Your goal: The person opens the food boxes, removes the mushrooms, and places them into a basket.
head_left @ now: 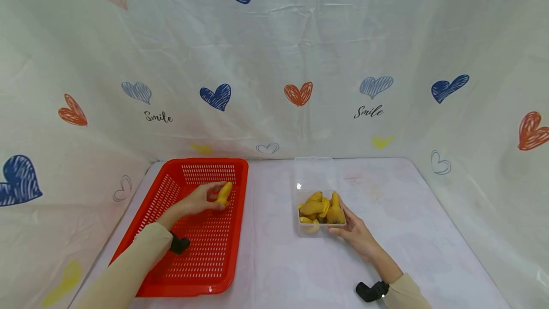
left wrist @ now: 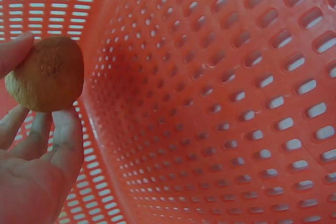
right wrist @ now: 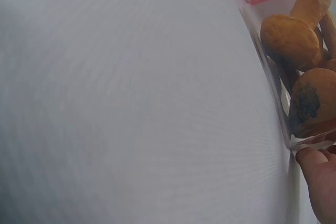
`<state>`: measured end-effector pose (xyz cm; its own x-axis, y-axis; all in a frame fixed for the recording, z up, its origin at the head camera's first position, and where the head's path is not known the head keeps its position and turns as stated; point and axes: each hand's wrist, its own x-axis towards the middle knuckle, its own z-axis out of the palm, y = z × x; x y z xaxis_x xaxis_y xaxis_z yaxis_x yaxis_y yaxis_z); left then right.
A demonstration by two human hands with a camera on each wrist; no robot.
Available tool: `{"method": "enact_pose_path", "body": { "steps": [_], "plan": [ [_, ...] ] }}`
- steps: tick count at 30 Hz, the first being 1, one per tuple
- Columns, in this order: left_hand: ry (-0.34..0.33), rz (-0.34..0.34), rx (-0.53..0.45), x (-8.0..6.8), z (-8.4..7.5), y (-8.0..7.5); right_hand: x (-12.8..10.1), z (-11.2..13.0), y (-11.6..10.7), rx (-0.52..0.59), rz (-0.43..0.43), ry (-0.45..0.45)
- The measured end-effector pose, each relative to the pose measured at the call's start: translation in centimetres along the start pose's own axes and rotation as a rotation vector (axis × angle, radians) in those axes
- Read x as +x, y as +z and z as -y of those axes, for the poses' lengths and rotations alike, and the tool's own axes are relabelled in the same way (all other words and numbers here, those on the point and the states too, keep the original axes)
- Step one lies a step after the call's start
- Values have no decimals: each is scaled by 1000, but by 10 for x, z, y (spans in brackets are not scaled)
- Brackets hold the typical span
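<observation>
Over the back right part of the red plastic basket (head_left: 201, 275), my left hand (head_left: 200, 200) holds a yellow pear-shaped piece (head_left: 224, 193) by its wide base, narrow end up. In the left wrist view, thumb and fingertips pinch this rounded piece (left wrist: 50, 74) from both sides, close to the basket's slotted wall (left wrist: 220, 87). My right hand (head_left: 357, 235) grips the front right side of a clear plastic box (head_left: 305, 231). Several similar yellow pieces (head_left: 312, 208) lie heaped in the box. The right wrist view shows the right thumb (right wrist: 313, 162) at the box's rim.
The box's clear lid (head_left: 315, 173) stands raised at the back. Basket and box rest on a white-covered table (head_left: 274, 252), the basket to the left. Behind the table hangs a white sheet (head_left: 257, 51) printed with hearts.
</observation>
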<state>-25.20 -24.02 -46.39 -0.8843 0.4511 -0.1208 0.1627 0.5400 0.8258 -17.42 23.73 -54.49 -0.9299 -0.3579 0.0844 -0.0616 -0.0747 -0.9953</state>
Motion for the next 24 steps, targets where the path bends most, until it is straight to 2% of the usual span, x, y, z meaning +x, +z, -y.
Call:
{"method": "enact_pose_path", "body": {
  "steps": [10,16,24],
  "plan": [
    [-62,65,-33,1,6,3,3,0,-1,-11,2,6],
    [-104,36,-26,-1,4,-4,4,1,-3,-8,13,1],
    [-74,-28,-26,1,-6,-16,5,0,-5,-15,15,-30]
  ]
}}
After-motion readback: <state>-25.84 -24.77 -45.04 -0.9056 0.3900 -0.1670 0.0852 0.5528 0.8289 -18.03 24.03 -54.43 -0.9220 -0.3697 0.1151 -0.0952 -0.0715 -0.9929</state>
